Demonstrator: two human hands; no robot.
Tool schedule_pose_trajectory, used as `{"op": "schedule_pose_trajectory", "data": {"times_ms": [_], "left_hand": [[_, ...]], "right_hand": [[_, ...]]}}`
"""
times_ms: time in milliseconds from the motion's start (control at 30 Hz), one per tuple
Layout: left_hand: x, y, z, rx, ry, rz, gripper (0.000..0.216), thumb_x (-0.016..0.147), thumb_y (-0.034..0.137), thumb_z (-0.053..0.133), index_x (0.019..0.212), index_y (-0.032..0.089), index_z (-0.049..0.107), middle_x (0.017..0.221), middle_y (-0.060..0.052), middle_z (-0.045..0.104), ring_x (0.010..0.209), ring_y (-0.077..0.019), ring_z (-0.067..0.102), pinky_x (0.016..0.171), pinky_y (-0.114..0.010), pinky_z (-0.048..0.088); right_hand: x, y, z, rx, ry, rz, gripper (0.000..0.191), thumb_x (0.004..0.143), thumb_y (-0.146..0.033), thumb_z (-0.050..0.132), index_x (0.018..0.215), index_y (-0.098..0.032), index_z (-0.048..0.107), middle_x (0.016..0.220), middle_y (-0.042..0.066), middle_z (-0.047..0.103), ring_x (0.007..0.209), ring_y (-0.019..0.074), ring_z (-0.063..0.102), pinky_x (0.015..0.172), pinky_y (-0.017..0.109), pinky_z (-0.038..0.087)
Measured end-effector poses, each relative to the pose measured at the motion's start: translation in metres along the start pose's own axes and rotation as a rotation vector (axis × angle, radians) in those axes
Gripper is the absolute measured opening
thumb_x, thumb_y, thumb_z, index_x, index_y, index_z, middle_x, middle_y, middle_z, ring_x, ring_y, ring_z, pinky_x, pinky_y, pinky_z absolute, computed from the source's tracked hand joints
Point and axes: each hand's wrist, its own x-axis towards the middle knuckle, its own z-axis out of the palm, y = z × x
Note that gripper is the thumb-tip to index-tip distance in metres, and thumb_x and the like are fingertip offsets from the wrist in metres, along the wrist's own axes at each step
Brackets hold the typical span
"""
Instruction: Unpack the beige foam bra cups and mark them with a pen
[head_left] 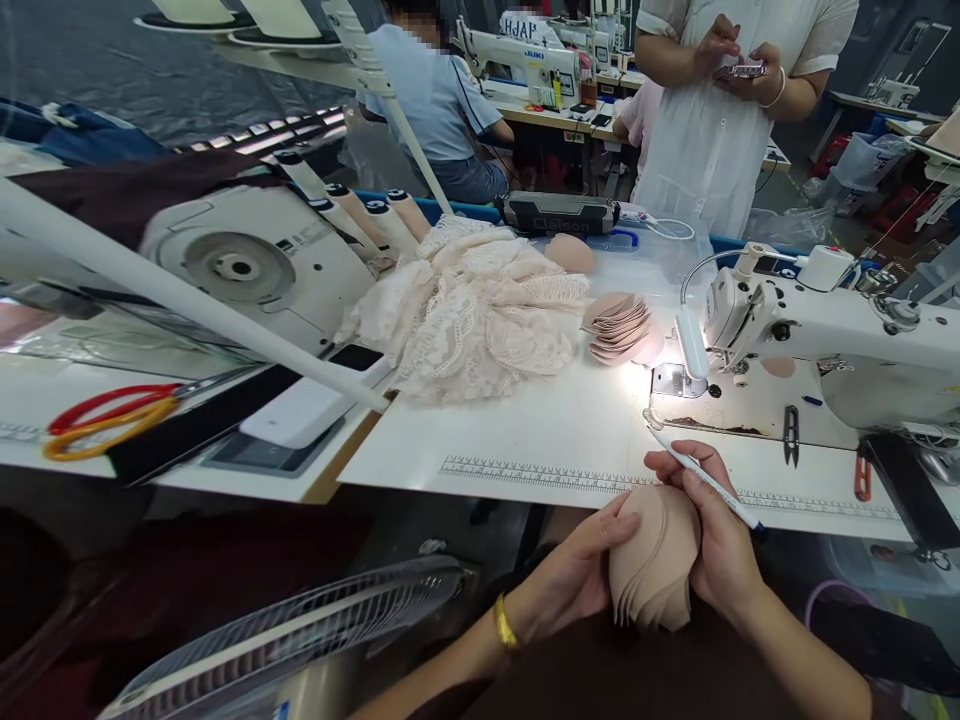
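Note:
Between my two hands, just in front of the table edge, is a fanned stack of beige fabric pieces [654,560] with rounded outlines. My left hand [589,560] pinches the stack from its left side, thumb on top. My right hand [716,540] supports its right side and also holds a white pen [709,478], tip pointing up and left, dark end at lower right. Beyond them, a pile of similar pinkish pieces [619,330] lies beside the lit sewing machine [780,310]. Cream lace fabric [487,310] is heaped to the left of that pile.
Thread snips [791,435] lie on the machine bed. A printed ruler [525,473] runs along the table's front edge. Scissors [112,420] with red and orange handles rest at left, near a white pole [187,295]. A fan [300,640] stands below. Another person [705,120] stands opposite.

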Motion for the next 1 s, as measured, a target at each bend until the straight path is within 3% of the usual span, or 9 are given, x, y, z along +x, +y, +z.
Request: {"op": "schedule_pose_trajectory", "data": {"times_ms": [133, 300, 433, 500, 600, 800, 933, 1000], "left_hand": [[0.001, 0.003, -0.002, -0.083, 0.02, 0.013, 0.05, 0.093, 0.042, 0.074, 0.135, 0.014, 0.071, 0.124, -0.014, 0.076, 0.129, -0.0356, 0.063, 0.117, -0.044, 0.041], [0.002, 0.003, 0.002, -0.118, 0.027, -0.028, 0.054, 0.098, 0.054, 0.068, 0.134, 0.014, 0.071, 0.127, -0.015, 0.075, 0.132, -0.0365, 0.062, 0.121, -0.046, 0.038], [0.001, 0.0, 0.003, -0.118, 0.028, 0.043, 0.042, 0.095, 0.037, 0.075, 0.134, 0.022, 0.071, 0.134, -0.009, 0.073, 0.134, -0.0325, 0.061, 0.116, -0.041, 0.043], [0.002, 0.0, 0.002, -0.146, 0.022, 0.047, 0.04, 0.095, 0.037, 0.075, 0.132, 0.021, 0.071, 0.131, -0.009, 0.074, 0.132, -0.0315, 0.062, 0.115, -0.041, 0.044], [0.005, 0.001, 0.003, -0.168, 0.074, 0.031, 0.048, 0.098, 0.054, 0.068, 0.129, 0.017, 0.072, 0.125, -0.012, 0.075, 0.129, -0.0327, 0.064, 0.118, -0.044, 0.042], [0.013, 0.001, 0.009, -0.169, 0.123, 0.005, 0.065, 0.096, 0.062, 0.068, 0.147, 0.023, 0.06, 0.136, -0.012, 0.07, 0.132, -0.0343, 0.063, 0.119, -0.047, 0.041], [0.013, 0.006, 0.011, -0.233, 0.088, -0.023, 0.07, 0.093, 0.062, 0.071, 0.146, 0.017, 0.062, 0.137, -0.016, 0.069, 0.129, -0.0385, 0.063, 0.118, -0.049, 0.044], [0.013, 0.01, 0.012, -0.269, 0.087, 0.011, 0.064, 0.093, 0.059, 0.072, 0.142, 0.018, 0.065, 0.136, -0.014, 0.07, 0.13, -0.0376, 0.063, 0.118, -0.049, 0.044]], "right_hand": [[0.005, 0.0, -0.004, 0.022, -0.024, -0.059, 0.034, 0.088, -0.049, 0.08, 0.114, -0.031, 0.068, 0.113, 0.003, 0.078, 0.105, 0.0227, 0.066, 0.09, 0.036, 0.052], [0.0, 0.004, -0.01, -0.179, -0.139, -0.076, 0.028, 0.099, -0.049, 0.07, 0.118, -0.03, 0.066, 0.117, 0.004, 0.076, 0.108, 0.0237, 0.068, 0.099, 0.039, 0.051], [0.0, -0.002, -0.009, -0.336, -0.232, -0.107, 0.028, 0.1, -0.052, 0.068, 0.116, -0.029, 0.068, 0.111, 0.004, 0.077, 0.104, 0.0248, 0.069, 0.096, 0.04, 0.053], [0.003, -0.003, -0.008, -0.278, -0.204, -0.098, 0.028, 0.099, -0.052, 0.068, 0.115, -0.029, 0.068, 0.11, 0.004, 0.077, 0.103, 0.0253, 0.07, 0.095, 0.041, 0.054], [0.005, 0.002, -0.006, -0.076, -0.116, -0.084, 0.027, 0.099, -0.051, 0.067, 0.118, -0.031, 0.063, 0.112, 0.002, 0.076, 0.097, 0.0242, 0.071, 0.089, 0.041, 0.056], [0.003, 0.014, -0.001, 0.012, -0.036, -0.151, 0.027, 0.1, -0.05, 0.067, 0.12, -0.032, 0.062, 0.116, 0.003, 0.075, 0.099, 0.0235, 0.071, 0.091, 0.042, 0.055], [0.004, 0.02, -0.003, -0.048, -0.006, -0.203, 0.03, 0.101, -0.048, 0.065, 0.126, -0.033, 0.059, 0.123, 0.004, 0.073, 0.106, 0.0262, 0.071, 0.097, 0.047, 0.052], [0.004, 0.02, -0.007, -0.148, 0.025, -0.313, 0.032, 0.101, -0.047, 0.064, 0.128, -0.032, 0.058, 0.127, 0.006, 0.071, 0.118, 0.0279, 0.066, 0.104, 0.049, 0.048]]}}
